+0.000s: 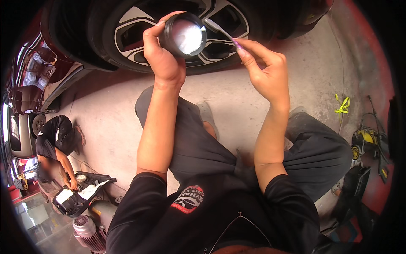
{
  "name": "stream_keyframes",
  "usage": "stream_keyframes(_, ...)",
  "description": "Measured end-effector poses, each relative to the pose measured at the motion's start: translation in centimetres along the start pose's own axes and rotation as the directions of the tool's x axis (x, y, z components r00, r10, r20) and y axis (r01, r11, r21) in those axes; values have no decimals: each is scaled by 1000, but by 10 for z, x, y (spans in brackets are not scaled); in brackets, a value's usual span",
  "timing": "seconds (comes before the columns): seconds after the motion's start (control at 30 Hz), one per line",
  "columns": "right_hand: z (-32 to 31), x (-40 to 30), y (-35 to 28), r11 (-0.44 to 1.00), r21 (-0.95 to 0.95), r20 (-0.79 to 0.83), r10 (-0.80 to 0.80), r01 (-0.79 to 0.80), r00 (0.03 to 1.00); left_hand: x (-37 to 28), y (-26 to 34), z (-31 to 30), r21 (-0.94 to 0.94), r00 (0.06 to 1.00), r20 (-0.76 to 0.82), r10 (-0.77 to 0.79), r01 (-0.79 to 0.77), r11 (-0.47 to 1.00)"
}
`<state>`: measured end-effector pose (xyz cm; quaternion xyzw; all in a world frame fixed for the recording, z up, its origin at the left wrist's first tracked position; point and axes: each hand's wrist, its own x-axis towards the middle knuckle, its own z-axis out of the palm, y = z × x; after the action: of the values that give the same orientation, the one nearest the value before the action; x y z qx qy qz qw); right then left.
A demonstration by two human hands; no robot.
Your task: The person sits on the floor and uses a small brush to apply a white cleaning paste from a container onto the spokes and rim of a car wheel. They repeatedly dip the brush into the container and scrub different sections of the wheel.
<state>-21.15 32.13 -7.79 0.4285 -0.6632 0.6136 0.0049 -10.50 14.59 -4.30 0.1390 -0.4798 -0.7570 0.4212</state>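
Note:
My left hand [165, 60] grips a round black tub [163, 36], tilted so that its mouth faces me. White material shows inside, partly washed out by glare. Between the thumb and fingers of my right hand [263, 65] is a toothbrush [226, 34] with a purple and white handle. Its bristled head is beside the tub's right rim, and a small white dab sits on the rim there; whether the two touch I cannot tell. Behind both hands stands a car wheel with a black and silver alloy rim [131, 16] and a dark tyre [106, 38].
Concrete floor [108, 127] lies beneath me. At left, another person [57, 136] bends over a black car part [85, 203], near an electric motor [87, 228]. To the right are a yellow strap [342, 104] and a yellow-black machine with a hose [364, 138]. A red car [47, 70] stands at upper left.

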Motion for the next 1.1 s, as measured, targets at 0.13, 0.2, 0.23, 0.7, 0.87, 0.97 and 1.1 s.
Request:
stream_keyframes(0.13, 5, 0, 3, 998, -9, -23, -57, 57, 998, -2, 0, 3, 80, 1000, -8, 19, -18, 997)
stream_keyframes(0.2, 6, 0, 4, 998, -27, -22, -61, 60, 998, -1, -1, 1, 55, 1000, -10, 9, -8, 998)
stream_keyframes(0.23, 6, 0, 3, 998, -37, -16, -44, 43, 999, -1, -1, 0, 43, 1000, -11, 4, -4, 999)
stream_keyframes(0.7, 6, -1, 2, 990, -85, 124, 119, -109, 985, 0, 0, -5, 38, 998, -62, 21, -18, 999)
stream_keyframes(0.87, 3, -2, 4, 985, -2, 150, 173, -174, 973, 2, -2, -7, 9, 997, -72, -15, 15, 1000)
stream_keyframes(0.97, 1, -2, 5, 983, 20, 178, 179, -185, 968, 1, -1, -5, 12, 997, -77, -17, 18, 1000)
stream_keyframes(1.1, 0, -4, 7, 972, 99, 216, 189, -214, 958, 0, 0, -4, 18, 997, -79, -15, 16, 1000)
